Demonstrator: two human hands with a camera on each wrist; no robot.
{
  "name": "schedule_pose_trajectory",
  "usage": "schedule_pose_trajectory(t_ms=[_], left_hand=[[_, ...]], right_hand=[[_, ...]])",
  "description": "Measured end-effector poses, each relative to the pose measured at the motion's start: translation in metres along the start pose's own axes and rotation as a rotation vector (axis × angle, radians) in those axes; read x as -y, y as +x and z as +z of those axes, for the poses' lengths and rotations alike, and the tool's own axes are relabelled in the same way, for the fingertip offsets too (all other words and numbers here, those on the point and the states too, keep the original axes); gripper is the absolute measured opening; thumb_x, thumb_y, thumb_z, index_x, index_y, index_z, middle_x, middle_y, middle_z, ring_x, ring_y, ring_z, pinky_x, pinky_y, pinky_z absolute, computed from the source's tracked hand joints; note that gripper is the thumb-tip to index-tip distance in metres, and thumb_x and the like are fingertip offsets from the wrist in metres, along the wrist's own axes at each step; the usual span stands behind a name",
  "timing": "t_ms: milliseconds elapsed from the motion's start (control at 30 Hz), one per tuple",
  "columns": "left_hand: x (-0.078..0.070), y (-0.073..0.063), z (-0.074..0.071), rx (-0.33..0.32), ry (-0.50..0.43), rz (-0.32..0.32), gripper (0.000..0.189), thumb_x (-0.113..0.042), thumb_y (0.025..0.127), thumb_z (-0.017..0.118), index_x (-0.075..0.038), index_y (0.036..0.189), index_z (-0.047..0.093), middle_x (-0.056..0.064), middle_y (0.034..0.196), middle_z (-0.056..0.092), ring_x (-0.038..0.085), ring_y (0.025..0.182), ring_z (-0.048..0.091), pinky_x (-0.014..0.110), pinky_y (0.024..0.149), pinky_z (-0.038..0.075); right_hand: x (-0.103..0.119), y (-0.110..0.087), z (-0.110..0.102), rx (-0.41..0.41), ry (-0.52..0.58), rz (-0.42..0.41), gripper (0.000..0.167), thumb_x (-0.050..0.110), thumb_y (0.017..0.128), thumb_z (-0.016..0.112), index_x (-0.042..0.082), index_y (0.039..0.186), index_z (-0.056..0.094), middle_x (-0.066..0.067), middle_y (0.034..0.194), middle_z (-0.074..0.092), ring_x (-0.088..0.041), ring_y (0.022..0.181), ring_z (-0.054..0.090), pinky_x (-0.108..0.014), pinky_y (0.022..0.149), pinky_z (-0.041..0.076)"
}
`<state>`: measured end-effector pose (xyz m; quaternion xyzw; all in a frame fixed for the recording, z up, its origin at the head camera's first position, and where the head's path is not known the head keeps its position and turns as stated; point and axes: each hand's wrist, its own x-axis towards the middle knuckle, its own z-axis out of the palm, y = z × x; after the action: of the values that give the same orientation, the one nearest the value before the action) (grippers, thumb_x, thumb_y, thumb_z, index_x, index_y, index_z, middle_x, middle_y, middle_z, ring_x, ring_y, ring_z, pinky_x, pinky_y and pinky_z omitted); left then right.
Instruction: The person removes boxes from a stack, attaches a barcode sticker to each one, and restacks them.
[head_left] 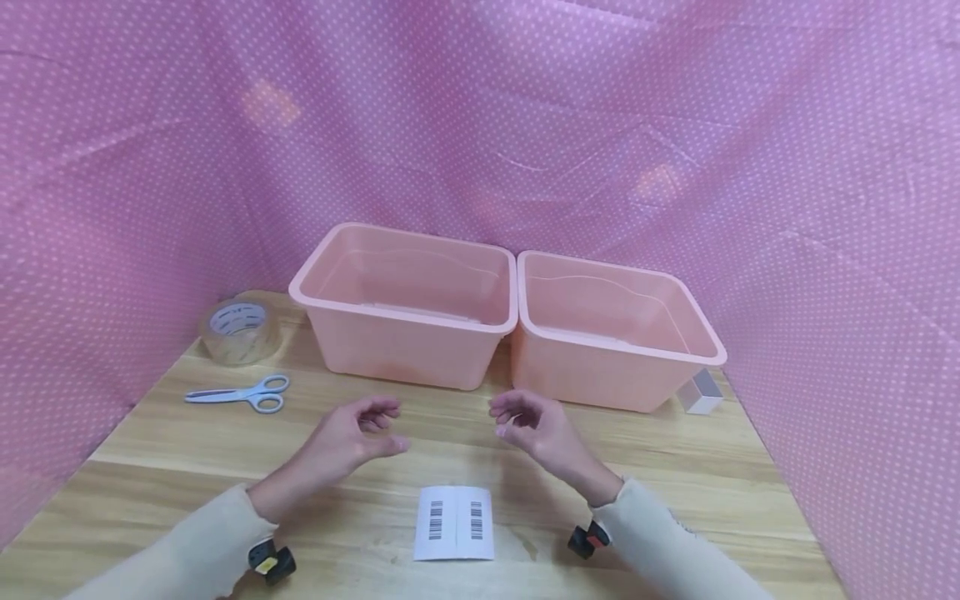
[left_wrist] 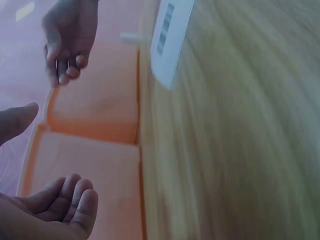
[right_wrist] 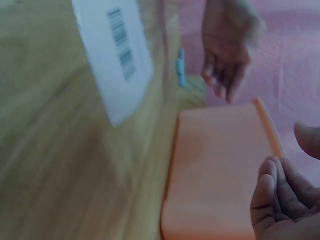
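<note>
A white sheet with two printed barcodes (head_left: pixel 453 523) lies on the wooden table close to the person, with a crease down its middle. My left hand (head_left: pixel 352 437) hovers beyond the sheet on its left, fingers loosely bent and holding nothing. Mirroring it on the right, my right hand (head_left: pixel 536 427) also holds nothing, its thumb apart from the bent fingers. Both palms face each other across a gap. Part of the barcode sheet shows in the left wrist view (left_wrist: pixel 172 42) and in the right wrist view (right_wrist: pixel 117 60).
Two pink bins, a left one (head_left: pixel 397 346) and a right one (head_left: pixel 592 375), stand side by side at the back. Left of them are a roll of clear tape (head_left: pixel 240 343) and light blue scissors (head_left: pixel 243 394). A small silvery-white box (head_left: pixel 701 393) sits beside the right bin.
</note>
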<state>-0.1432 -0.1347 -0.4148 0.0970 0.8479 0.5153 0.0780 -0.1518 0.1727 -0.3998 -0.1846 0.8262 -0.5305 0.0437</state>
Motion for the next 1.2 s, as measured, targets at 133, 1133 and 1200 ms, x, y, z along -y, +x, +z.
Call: schedule_pose_trajectory(t_ms=[133, 1133, 1200], left_hand=[[0.001, 0.002, 0.014, 0.054, 0.028, 0.002, 0.071, -0.032, 0.078, 0.087, -0.002, 0.136, 0.059, 0.011, 0.125, 0.069, 0.022, 0.106, 0.064, 0.031, 0.091, 0.055], [-0.005, -0.005, 0.061, 0.289, 0.356, 0.183, 0.056, -0.035, 0.068, 0.091, -0.006, 0.112, 0.072, -0.002, 0.1, 0.071, 0.012, 0.092, 0.063, 0.031, 0.081, 0.055], [-0.005, -0.005, 0.062, 0.294, 0.371, 0.183, 0.056, -0.034, 0.068, 0.091, -0.006, 0.113, 0.072, -0.003, 0.099, 0.069, 0.011, 0.092, 0.062, 0.032, 0.082, 0.054]], right_hand=[[-0.001, -0.001, 0.016, 0.102, -0.098, 0.017, 0.031, 0.005, 0.087, 0.075, 0.004, 0.117, 0.069, -0.015, 0.108, 0.074, -0.013, 0.091, 0.066, -0.022, 0.078, 0.056], [-0.022, -0.012, 0.046, 0.444, -0.434, -0.038, 0.03, 0.021, 0.078, 0.087, 0.019, 0.104, 0.072, 0.014, 0.091, 0.07, 0.004, 0.08, 0.06, -0.014, 0.076, 0.053], [-0.021, -0.012, 0.047, 0.44, -0.462, -0.044, 0.03, 0.021, 0.077, 0.087, 0.02, 0.103, 0.071, 0.015, 0.09, 0.07, 0.004, 0.079, 0.06, -0.014, 0.076, 0.052]])
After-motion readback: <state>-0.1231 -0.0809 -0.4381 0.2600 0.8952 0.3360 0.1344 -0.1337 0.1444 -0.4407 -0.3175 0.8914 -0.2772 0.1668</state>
